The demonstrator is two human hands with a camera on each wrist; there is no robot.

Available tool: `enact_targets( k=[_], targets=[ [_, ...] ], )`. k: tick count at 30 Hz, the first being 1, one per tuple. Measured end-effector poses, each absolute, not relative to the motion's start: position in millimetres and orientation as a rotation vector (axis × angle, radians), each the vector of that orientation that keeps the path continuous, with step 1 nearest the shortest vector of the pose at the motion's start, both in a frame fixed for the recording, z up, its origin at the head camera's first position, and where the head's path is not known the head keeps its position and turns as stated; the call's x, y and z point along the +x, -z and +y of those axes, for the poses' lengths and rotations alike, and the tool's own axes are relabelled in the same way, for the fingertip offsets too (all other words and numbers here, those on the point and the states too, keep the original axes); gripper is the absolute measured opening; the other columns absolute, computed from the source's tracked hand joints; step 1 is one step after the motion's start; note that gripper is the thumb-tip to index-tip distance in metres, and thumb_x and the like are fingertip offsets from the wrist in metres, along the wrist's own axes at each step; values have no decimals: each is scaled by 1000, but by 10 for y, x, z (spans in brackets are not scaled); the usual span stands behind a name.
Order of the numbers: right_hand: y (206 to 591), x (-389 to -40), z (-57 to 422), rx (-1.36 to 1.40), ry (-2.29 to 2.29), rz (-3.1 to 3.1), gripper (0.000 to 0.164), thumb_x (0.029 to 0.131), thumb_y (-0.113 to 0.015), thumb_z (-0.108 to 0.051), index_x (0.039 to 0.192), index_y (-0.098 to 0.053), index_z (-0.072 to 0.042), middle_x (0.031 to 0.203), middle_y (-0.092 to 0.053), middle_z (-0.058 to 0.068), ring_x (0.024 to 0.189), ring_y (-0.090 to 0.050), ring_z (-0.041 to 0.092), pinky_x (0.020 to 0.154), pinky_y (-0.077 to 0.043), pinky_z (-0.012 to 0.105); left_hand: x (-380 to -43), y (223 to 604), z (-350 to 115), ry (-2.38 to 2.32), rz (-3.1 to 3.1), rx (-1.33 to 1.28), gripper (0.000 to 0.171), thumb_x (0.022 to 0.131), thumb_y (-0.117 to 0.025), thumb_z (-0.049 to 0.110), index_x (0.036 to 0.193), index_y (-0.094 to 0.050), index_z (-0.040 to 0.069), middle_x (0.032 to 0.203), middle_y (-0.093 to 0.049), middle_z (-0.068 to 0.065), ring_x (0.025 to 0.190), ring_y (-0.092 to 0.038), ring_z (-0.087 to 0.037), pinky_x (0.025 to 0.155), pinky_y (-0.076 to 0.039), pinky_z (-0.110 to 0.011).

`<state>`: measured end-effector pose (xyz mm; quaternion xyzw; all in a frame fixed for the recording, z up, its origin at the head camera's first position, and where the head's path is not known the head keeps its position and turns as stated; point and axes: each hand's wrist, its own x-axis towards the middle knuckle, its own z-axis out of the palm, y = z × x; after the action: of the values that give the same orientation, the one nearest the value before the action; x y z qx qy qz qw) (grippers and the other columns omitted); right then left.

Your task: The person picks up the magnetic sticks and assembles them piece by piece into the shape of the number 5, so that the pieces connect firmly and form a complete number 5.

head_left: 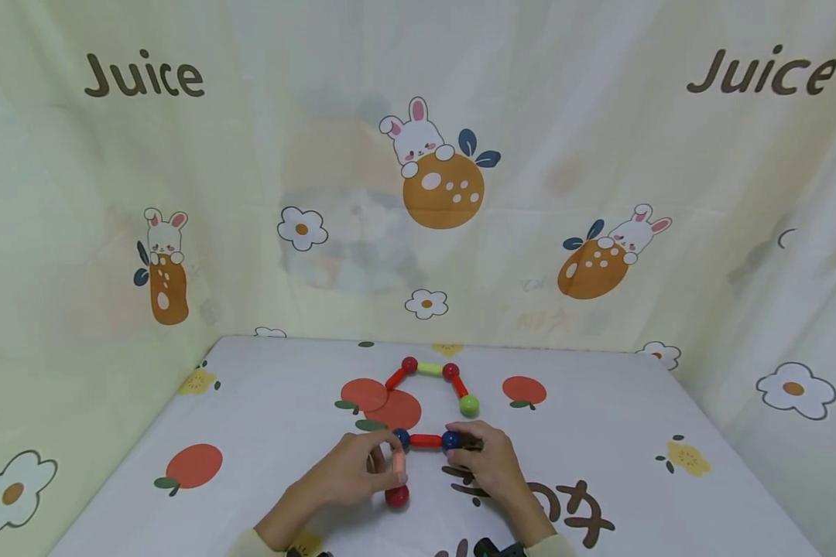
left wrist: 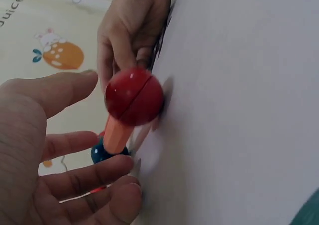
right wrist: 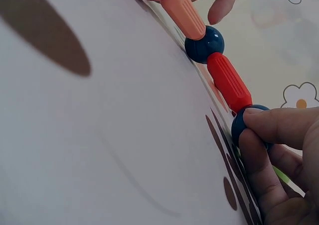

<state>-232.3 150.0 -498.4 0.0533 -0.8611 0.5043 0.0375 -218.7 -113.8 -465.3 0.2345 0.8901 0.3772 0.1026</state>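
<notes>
My right hand [head_left: 488,460] pinches a dark blue ball [right wrist: 239,128] between thumb and fingertips. A red rod [head_left: 426,441] joins that ball to a second blue ball [right wrist: 203,46]. From there a salmon-coloured rod [left wrist: 117,137] runs toward me to a large red ball [left wrist: 133,96]. Around this rod is my left hand [head_left: 351,468], its thumb and fingers spread apart in the left wrist view. Whether its fingertips touch the rod or the second blue ball, I cannot tell.
Farther back lies another chain: red rods, a yellow-green rod [head_left: 429,370], two red balls [head_left: 450,371] and a green ball [head_left: 469,405] at its right end. The white printed cloth [head_left: 272,410] covers the table, and a patterned curtain [head_left: 529,116] hangs behind.
</notes>
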Motion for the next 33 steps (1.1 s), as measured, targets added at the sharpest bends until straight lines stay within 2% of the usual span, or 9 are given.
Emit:
enact_targets(
  k=[7, 13, 21, 25, 33],
  targets=[
    [4987, -2330, 1512, 153, -1556, -2638, 36, 84, -80, -6, 117, -77, -18, 116, -69, 2, 107, -62, 23, 93, -55, 43, -2354, 4690, -1165, -1194, 2737, 635, 33, 92, -74, 37, 117, -68, 17, 80, -62, 6, 71, -58, -15, 59, -50, -29],
    [4984, -2345, 1502, 150, -1549, -2645, 36, 84, -80, -6, 117, -77, -19, 116, -69, 2, 107, -62, 23, 93, -55, 43, -2502, 4683, -1143, -1221, 2829, 597, 32, 94, -73, 32, 118, -68, 11, 78, -62, 5, 68, -57, -15, 57, -50, -29],
    [4962, -2343, 1494, 142, -1577, -2644, 35, 84, -80, -6, 117, -77, -19, 117, -68, 3, 106, -62, 24, 91, -57, 42, -2617, 4695, -1090, -1221, 2859, 481, 28, 94, -72, 30, 116, -67, 14, 79, -61, 4, 68, -58, -16, 58, -50, -31],
    [4960, -2332, 1498, 140, -1588, -2644, 36, 84, -80, -6, 117, -77, -19, 118, -68, 2, 108, -61, 24, 91, -56, 42, -2697, 4719, -1075, -1251, 2869, 442, 27, 95, -71, 27, 116, -67, 11, 82, -62, 2, 66, -58, -16, 57, -50, -31],
    [4971, -2317, 1511, 158, -1567, -2641, 36, 83, -81, -7, 117, -76, -18, 119, -69, 2, 111, -61, 25, 95, -54, 46, -2908, 4741, -1011, -1266, 2875, 349, 26, 94, -71, 24, 115, -65, 9, 91, -62, -2, 78, -58, -18, 63, -52, -30]
  ],
)
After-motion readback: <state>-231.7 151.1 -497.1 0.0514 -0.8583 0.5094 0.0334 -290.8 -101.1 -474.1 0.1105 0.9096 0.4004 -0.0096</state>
